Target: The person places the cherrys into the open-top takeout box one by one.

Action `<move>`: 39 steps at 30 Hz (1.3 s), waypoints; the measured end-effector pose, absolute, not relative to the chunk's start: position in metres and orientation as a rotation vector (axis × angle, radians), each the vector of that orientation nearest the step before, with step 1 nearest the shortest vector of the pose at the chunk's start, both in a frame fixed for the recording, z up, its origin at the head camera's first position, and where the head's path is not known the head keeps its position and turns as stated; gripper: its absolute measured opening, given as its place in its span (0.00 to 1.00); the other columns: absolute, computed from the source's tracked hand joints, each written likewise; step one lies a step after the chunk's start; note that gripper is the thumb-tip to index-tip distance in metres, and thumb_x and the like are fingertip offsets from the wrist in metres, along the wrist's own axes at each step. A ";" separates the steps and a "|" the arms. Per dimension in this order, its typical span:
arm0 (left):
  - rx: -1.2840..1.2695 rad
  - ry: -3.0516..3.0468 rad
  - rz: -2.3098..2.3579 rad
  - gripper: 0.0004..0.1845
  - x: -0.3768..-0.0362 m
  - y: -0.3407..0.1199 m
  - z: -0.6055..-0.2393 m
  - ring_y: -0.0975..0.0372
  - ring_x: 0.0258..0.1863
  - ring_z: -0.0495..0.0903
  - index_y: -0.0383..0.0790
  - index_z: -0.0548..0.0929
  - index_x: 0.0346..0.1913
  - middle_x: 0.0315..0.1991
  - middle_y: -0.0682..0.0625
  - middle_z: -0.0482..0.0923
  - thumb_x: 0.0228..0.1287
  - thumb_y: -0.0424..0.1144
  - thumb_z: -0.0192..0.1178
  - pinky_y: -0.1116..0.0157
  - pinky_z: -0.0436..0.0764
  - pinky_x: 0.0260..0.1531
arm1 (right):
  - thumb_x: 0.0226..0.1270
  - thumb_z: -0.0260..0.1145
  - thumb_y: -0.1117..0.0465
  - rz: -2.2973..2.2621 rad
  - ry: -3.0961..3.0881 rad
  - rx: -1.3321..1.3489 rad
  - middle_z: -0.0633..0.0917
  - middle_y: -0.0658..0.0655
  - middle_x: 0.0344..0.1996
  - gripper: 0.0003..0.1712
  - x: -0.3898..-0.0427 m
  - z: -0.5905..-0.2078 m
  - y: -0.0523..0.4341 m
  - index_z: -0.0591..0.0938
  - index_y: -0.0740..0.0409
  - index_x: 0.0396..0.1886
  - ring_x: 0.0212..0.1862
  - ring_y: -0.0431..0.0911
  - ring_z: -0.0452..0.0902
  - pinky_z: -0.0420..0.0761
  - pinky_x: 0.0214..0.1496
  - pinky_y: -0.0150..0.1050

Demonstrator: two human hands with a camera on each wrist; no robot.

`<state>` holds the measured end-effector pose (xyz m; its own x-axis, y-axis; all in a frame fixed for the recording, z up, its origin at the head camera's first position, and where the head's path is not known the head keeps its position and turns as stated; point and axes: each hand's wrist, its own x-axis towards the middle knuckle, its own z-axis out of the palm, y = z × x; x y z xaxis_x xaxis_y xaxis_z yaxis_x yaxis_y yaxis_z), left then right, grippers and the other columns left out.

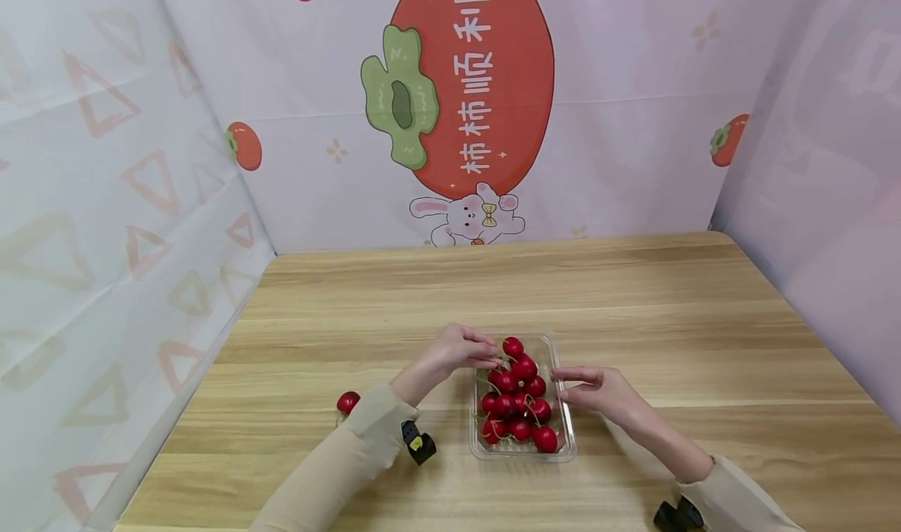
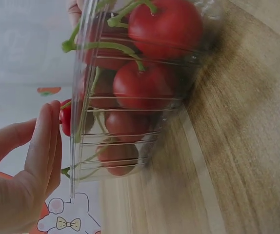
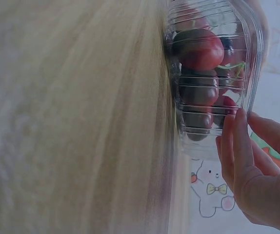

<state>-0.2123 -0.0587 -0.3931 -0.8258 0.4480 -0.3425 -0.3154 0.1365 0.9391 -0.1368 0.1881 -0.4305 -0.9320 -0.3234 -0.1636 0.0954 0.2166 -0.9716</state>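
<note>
A clear plastic tray [image 1: 525,455] stands on the wooden table [image 1: 493,289], heaped with several red cherries [image 1: 517,407] on green stems. My left hand [image 1: 457,352] reaches the tray's far left rim, its fingers beside the topmost cherry [image 1: 512,346]. From the left wrist, that hand [image 2: 30,161] lies with straight fingers against the rim [image 2: 73,146], a cherry [image 2: 66,118] just behind the fingertips. At the right rim rests my right hand [image 1: 594,387]. The right wrist view shows this hand [image 3: 250,165] with straight fingers touching the tray wall [image 3: 254,63].
One loose cherry [image 1: 348,401] lies on the table by my left sleeve [image 1: 352,446]. Printed cloth backdrops close the table in at the left [image 1: 105,242], back [image 1: 598,125] and right [image 1: 831,203]. Bare wood stretches behind the tray.
</note>
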 end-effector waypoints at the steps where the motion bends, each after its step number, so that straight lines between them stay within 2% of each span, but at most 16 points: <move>1: 0.131 1.861 1.740 0.12 -0.212 -0.058 -0.393 0.49 0.37 0.80 0.15 0.71 0.45 0.38 0.29 0.76 0.60 0.22 0.49 0.63 0.79 0.39 | 0.56 0.64 0.59 -1.766 2.165 -0.213 0.73 0.69 0.52 0.29 -0.137 -0.430 0.188 0.70 0.73 0.54 0.43 0.42 0.78 0.77 0.45 0.33; 8: 0.135 1.917 1.699 0.11 -0.213 -0.056 -0.396 0.52 0.32 0.82 0.16 0.73 0.43 0.35 0.32 0.78 0.58 0.22 0.51 0.61 0.79 0.38 | 0.56 0.64 0.58 -1.770 2.158 -0.214 0.73 0.70 0.52 0.30 -0.137 -0.429 0.188 0.70 0.73 0.54 0.43 0.47 0.79 0.76 0.45 0.32; 14: 0.163 1.952 1.671 0.10 -0.213 -0.057 -0.400 0.58 0.24 0.82 0.17 0.75 0.41 0.32 0.33 0.79 0.57 0.22 0.53 0.61 0.80 0.34 | 0.56 0.64 0.59 -1.766 2.163 -0.224 0.73 0.69 0.51 0.29 -0.136 -0.429 0.188 0.70 0.73 0.54 0.42 0.45 0.79 0.76 0.44 0.30; 20: 0.254 2.082 1.615 0.08 -0.211 -0.061 -0.396 0.57 0.19 0.81 0.20 0.77 0.37 0.32 0.31 0.79 0.55 0.24 0.55 0.57 0.80 0.29 | 0.57 0.63 0.59 -1.763 2.157 -0.226 0.74 0.70 0.50 0.29 -0.136 -0.429 0.188 0.70 0.73 0.54 0.42 0.45 0.79 0.76 0.44 0.30; 30: 0.417 2.159 1.545 0.09 -0.209 -0.073 -0.389 0.51 0.24 0.81 0.22 0.77 0.37 0.32 0.31 0.78 0.56 0.27 0.56 0.54 0.80 0.30 | 0.57 0.63 0.59 -1.758 2.162 -0.236 0.75 0.69 0.49 0.29 -0.137 -0.428 0.189 0.70 0.72 0.54 0.42 0.44 0.79 0.75 0.44 0.30; 39: 0.560 2.228 1.482 0.09 -0.204 -0.091 -0.379 0.51 0.29 0.81 0.24 0.77 0.38 0.34 0.34 0.79 0.58 0.29 0.56 0.53 0.79 0.32 | 0.56 0.64 0.59 -1.765 2.161 -0.232 0.74 0.69 0.50 0.29 -0.136 -0.428 0.188 0.70 0.73 0.54 0.42 0.45 0.79 0.76 0.44 0.30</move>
<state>-0.2040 -0.0913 -0.3786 -0.8377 0.5349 -0.1101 0.1052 0.3559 0.9286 -0.1363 0.1880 -0.4279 -0.9288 -0.3356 -0.1571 0.0868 0.2152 -0.9727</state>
